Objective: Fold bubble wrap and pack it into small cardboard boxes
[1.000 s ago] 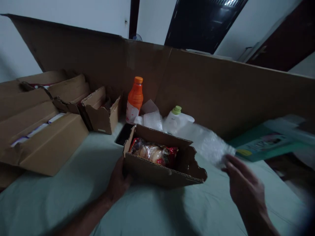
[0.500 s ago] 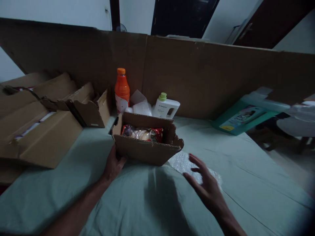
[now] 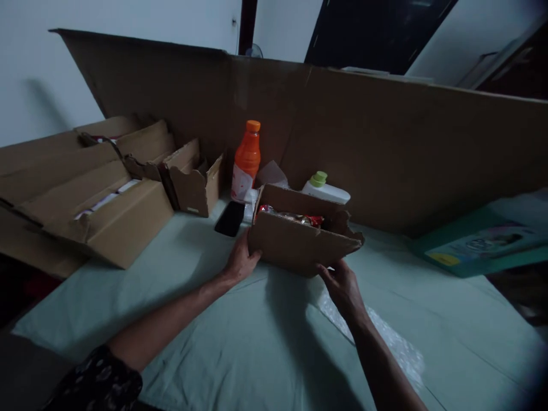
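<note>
Between my hands is an open cardboard box (image 3: 299, 248), slightly tilted, with shiny red and clear plastic packets (image 3: 295, 217) inside. My left hand (image 3: 242, 260) grips its near left corner, thumb on the front face. At the lower right, my right hand (image 3: 342, 285) holds the box with thumb in front; its other fingers are partly hidden beneath or behind. A dark phone-like slab (image 3: 230, 218) lies on the cloth just left of the box. Under my right forearm lies a sheet of bubble wrap (image 3: 394, 342).
An orange bottle (image 3: 247, 157) and a white bottle with a green cap (image 3: 326, 189) stand behind the box. More cardboard boxes (image 3: 141, 217) crowd the left. A large green jug (image 3: 483, 242) lies at the right. A tall cardboard wall (image 3: 385, 142) closes off the back.
My right hand has moved from open above the bubble wrap onto the box's right side. The dark slab left of the box has come into sight. The view has swung left.
</note>
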A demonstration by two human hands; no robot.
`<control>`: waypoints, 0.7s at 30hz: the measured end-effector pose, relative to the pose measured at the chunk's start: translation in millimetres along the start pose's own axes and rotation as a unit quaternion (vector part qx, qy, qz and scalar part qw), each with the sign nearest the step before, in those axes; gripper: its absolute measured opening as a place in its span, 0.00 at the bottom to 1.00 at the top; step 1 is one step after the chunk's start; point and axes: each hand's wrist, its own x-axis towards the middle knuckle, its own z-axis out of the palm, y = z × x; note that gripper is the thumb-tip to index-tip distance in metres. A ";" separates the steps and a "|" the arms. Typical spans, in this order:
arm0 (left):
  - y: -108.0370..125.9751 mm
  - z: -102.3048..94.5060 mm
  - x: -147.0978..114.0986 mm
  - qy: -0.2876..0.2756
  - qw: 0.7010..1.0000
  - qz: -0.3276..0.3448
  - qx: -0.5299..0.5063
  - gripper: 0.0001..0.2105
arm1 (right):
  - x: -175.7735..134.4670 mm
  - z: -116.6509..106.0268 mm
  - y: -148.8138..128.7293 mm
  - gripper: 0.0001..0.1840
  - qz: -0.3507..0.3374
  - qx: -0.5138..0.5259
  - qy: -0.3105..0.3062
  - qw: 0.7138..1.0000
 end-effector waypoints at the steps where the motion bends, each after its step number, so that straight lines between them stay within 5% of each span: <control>1: -1.9 1.2 5.8 0.004 1.000 -0.001 -0.001 0.32 | 4.2 3.4 -0.3 0.24 -0.004 -0.003 0.003 1.000; 6: -13.3 -6.9 22.3 0.015 1.000 -0.007 0.014 0.34 | 15.3 20.5 -4.5 0.25 -0.026 -0.002 0.003 1.000; 9: -17.2 -19.9 12.7 0.015 0.999 -0.021 0.027 0.37 | 0.3 9.7 -0.7 0.29 -0.023 -0.013 0.022 0.999; 15: -13.6 -45.6 -66.4 -0.061 0.994 -0.013 0.090 0.33 | -72.4 -32.7 21.7 0.27 -0.084 -0.174 -0.032 0.981; 18: -3.3 -40.7 -107.3 -0.121 0.984 0.031 0.125 0.27 | -86.7 -30.2 29.8 0.27 -0.094 -0.299 -0.067 0.947; 21: 7.9 -31.8 -130.5 -0.161 0.978 0.045 0.127 0.23 | -84.1 -19.4 31.6 0.12 -0.104 -0.337 -0.074 0.933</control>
